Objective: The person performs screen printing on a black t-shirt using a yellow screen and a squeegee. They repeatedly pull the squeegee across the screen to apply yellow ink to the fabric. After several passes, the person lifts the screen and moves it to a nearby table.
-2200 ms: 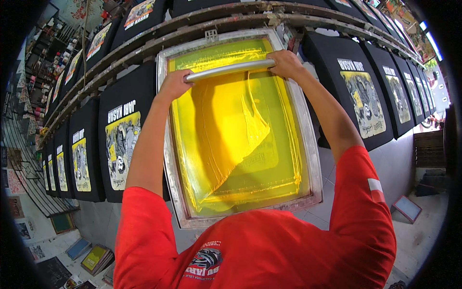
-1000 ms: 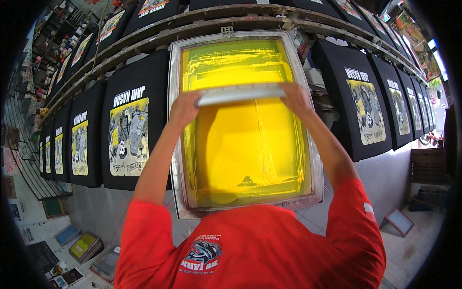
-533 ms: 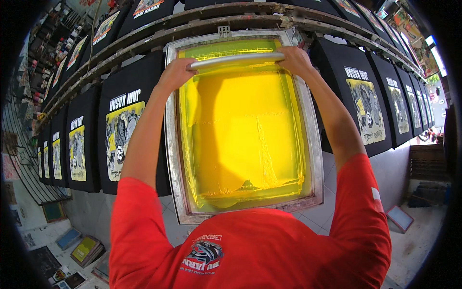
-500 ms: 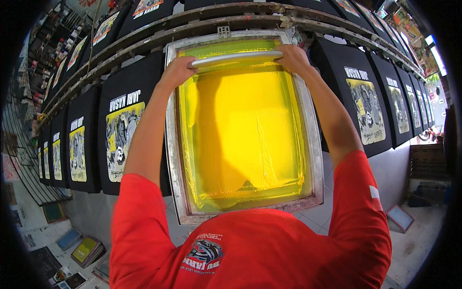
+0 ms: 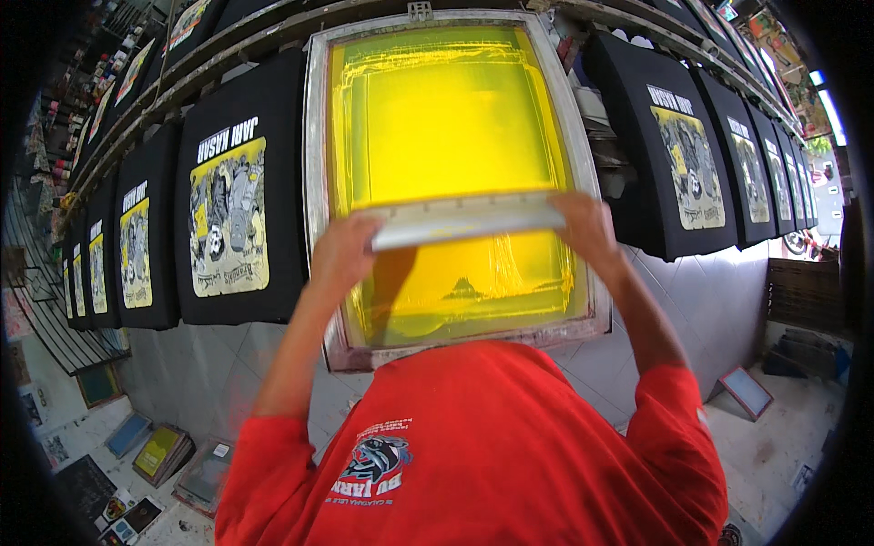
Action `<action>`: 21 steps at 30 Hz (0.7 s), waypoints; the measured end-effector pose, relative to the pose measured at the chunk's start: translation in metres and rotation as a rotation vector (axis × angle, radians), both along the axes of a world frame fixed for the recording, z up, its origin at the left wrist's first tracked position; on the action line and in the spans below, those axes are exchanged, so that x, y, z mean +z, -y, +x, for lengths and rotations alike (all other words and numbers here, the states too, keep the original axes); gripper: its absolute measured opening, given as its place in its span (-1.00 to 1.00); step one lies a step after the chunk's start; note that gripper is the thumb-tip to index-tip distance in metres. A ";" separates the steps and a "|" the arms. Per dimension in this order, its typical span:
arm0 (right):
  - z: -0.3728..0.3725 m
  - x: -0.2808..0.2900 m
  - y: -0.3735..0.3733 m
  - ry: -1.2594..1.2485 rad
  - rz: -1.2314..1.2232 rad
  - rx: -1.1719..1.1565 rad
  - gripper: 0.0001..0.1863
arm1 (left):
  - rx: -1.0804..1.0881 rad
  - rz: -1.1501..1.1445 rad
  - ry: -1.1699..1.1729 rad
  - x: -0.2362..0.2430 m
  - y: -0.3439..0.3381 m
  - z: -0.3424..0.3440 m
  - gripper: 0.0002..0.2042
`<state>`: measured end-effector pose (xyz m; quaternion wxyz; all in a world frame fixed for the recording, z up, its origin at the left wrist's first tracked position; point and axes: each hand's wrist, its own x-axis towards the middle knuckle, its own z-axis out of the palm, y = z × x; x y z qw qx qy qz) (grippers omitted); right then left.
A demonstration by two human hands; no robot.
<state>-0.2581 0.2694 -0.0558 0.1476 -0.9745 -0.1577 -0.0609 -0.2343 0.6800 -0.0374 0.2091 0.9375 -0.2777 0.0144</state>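
A long silver squeegee (image 5: pixel 469 223) lies across the yellow mesh of a screen printing frame (image 5: pixel 314 182), below its middle. My left hand (image 5: pixel 346 250) grips the squeegee's left end and my right hand (image 5: pixel 587 227) its right end, fingers wrapped round it. Yellow ink (image 5: pixel 446 123) coats the mesh above the squeegee, with thicker streaks along the top and sides. Nearer me, more ink and a small dark patch (image 5: pixel 466 288) show through. The squeegee's lower edge and whatever lies beneath the screen are hidden.
Black printed shirts (image 5: pixel 232 196) hang on boards in a row at left, and more black shirts (image 5: pixel 678 159) at right. A rail (image 5: pixel 246 41) runs behind the screen. Small frames (image 5: pixel 164 452) lie on the floor at left; another frame (image 5: pixel 746 393) leans at right.
Both hands have drawn the squeegee from the far end of the screen toward me. The view has tilted, so the screen sits higher in the picture.
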 end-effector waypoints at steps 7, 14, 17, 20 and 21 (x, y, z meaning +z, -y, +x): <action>-0.163 0.023 -0.020 -0.071 0.031 0.004 -0.56 | 0.057 0.028 -0.150 0.010 -0.008 -0.161 -0.48; -0.087 0.049 -0.012 -0.236 -0.022 -0.015 -0.74 | 0.016 0.064 -0.247 0.030 -0.006 -0.083 -0.72; -0.047 0.039 -0.008 -0.112 -0.046 -0.023 -0.73 | 0.035 0.077 -0.195 0.032 0.004 -0.044 -0.71; -0.031 0.028 -0.014 0.042 -0.001 -0.017 -0.73 | 0.040 0.016 0.004 0.017 -0.003 -0.043 -0.68; -0.043 0.025 -0.014 0.079 0.037 -0.006 -0.71 | 0.033 -0.012 0.101 0.012 -0.008 -0.047 -0.67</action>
